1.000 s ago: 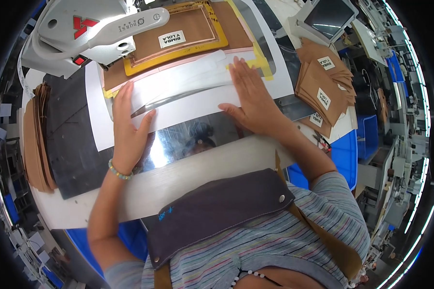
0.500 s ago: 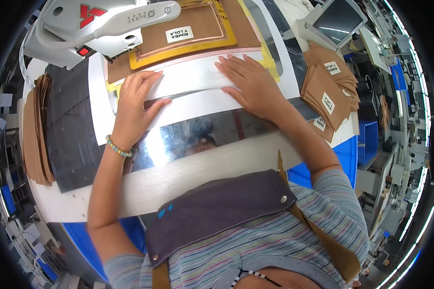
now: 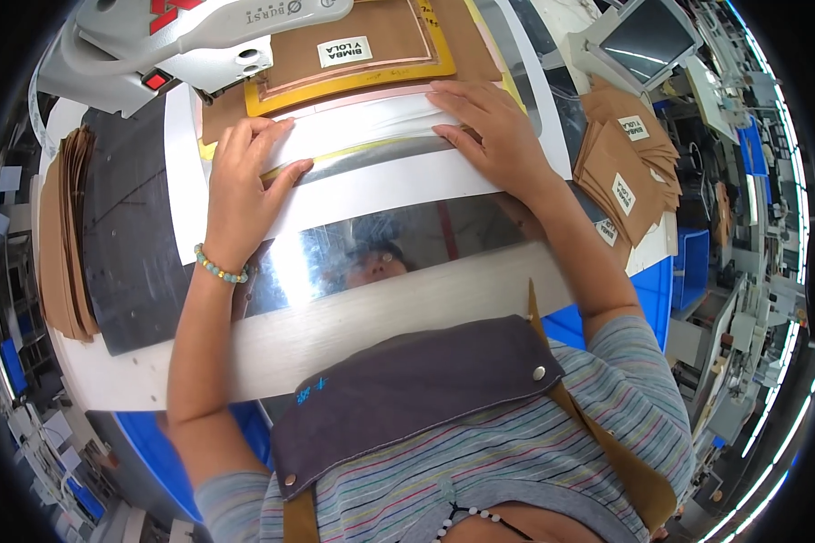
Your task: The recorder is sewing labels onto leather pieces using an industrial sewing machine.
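My left hand [image 3: 254,167] rests on the left part of a white strip [image 3: 358,122], fingertips on it and thumb apart below. My right hand [image 3: 483,131] touches the strip's right part, fingers spread and slightly bent. The strip lies along the near edge of a brown panel [image 3: 475,45] edged in yellow, over a white sheet [image 3: 380,181]. Above it sits a yellow frame [image 3: 439,54] with a labelled brown inner panel. A mirror-like metal plate [image 3: 326,285] crosses the bench below my hands.
A grey-white machine [image 3: 109,59] with a handle overhangs the upper left. Brown pieces stand stacked [image 3: 63,235] at left; labelled brown pieces [image 3: 607,163] are piled right. A screen [image 3: 638,41] is at upper right, blue bins [image 3: 693,262] below right. The bench's near edge [image 3: 136,389] borders my apron.
Both hands have moved away from me, toward the top of the view, and their fingers are more bent. A yellow and grey edge now shows below the white strip between my hands.
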`<state>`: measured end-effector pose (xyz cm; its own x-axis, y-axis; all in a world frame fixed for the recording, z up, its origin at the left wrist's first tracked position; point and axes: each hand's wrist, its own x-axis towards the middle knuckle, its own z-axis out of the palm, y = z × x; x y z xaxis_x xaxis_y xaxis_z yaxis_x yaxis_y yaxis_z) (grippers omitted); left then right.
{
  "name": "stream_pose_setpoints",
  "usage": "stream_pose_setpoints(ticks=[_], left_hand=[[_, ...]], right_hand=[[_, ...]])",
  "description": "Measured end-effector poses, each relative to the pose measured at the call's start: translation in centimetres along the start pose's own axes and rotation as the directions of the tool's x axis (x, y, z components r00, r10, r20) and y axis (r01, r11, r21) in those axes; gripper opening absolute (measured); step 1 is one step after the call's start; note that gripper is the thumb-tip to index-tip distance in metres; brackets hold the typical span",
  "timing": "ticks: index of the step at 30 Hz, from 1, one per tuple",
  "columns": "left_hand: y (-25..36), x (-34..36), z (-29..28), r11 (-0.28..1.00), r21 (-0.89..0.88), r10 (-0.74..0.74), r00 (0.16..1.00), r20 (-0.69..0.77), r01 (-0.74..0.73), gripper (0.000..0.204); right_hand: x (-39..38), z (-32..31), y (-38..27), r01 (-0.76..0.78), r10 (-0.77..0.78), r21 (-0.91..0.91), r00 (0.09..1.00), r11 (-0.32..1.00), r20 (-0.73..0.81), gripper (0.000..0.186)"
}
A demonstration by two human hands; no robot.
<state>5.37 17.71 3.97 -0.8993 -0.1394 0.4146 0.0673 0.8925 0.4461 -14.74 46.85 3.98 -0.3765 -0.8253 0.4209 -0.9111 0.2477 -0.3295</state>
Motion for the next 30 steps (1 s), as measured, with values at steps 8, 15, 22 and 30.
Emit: stream_pose_setpoints(ticks=[8, 15, 22, 30], left_hand=[[-0.8, -0.3, -0.3, 0.998, -0.009, -0.066, 0.998, -0.024, 0.065, 0.041], [0.5, -0.5, -1.2, 0.991, 0.118, -0.060, 0.995, -0.082, 0.070, 0.040], [0.9, -2.1, -1.7, 0.987, 0.157, 0.036, 0.999, 0.029, -0.041, 0.035], [-13.5, 3.3, -3.8, 0.896, 0.311, -0.267, 0.945, -0.190, 0.315, 0.044]], right_hand=[[0.1, -1.1, -0.3, 0.034, -0.040, -0.083, 0.997, 0.996, -0.070, 0.026], [1.6, -1.8, -2.4, 0.088, -0.089, -0.049, 0.996, 0.995, -0.003, 0.031], [0.9, -0.6, -3.0, 0.148, -0.137, -0.058, 0.978, 0.987, 0.156, 0.042], [1.1, -1.0, -2.2, 0.106, -0.105, 0.009, 0.993, 0.994, -0.046, 0.035]])
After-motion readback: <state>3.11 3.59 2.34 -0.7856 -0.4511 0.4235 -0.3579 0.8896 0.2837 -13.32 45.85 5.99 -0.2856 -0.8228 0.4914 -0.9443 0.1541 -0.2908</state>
